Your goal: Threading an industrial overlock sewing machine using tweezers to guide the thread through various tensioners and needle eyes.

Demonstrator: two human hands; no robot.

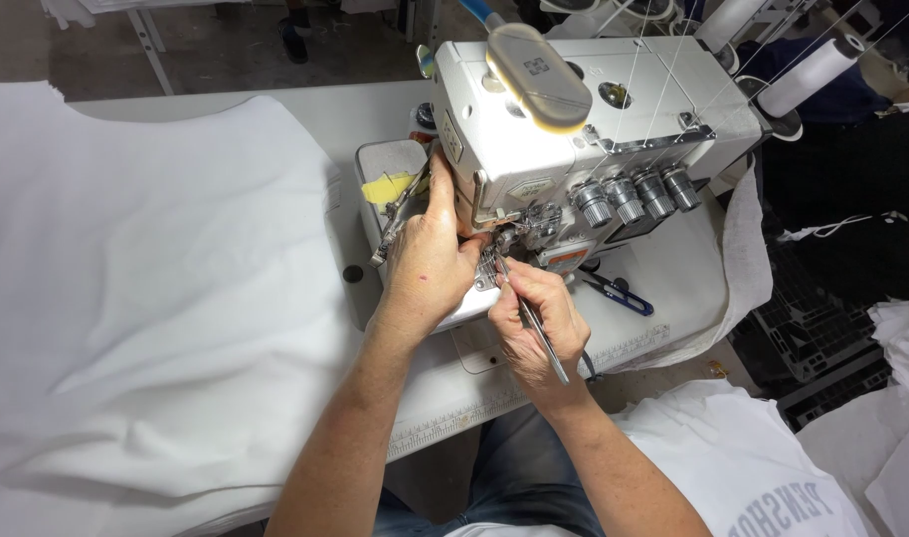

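Observation:
A white overlock sewing machine (594,129) stands on the table, with several grey tension knobs (634,194) on its front. My left hand (430,259) rests against the machine's left side by the needle area, fingers curled on the metal parts there. My right hand (539,323) pinches thin metal tweezers (539,333), their tips pointed into the needle and looper area (499,254). A small yellow scrap (390,186) is stuck on the machine bed beside my left hand.
White fabric (146,288) is spread wide over the table's left half. Blue-handled thread snips (619,291) lie on the table right of the machine. White thread cones (808,75) stand behind it. A dark crate (822,338) and white cloth pieces (907,338) sit at right.

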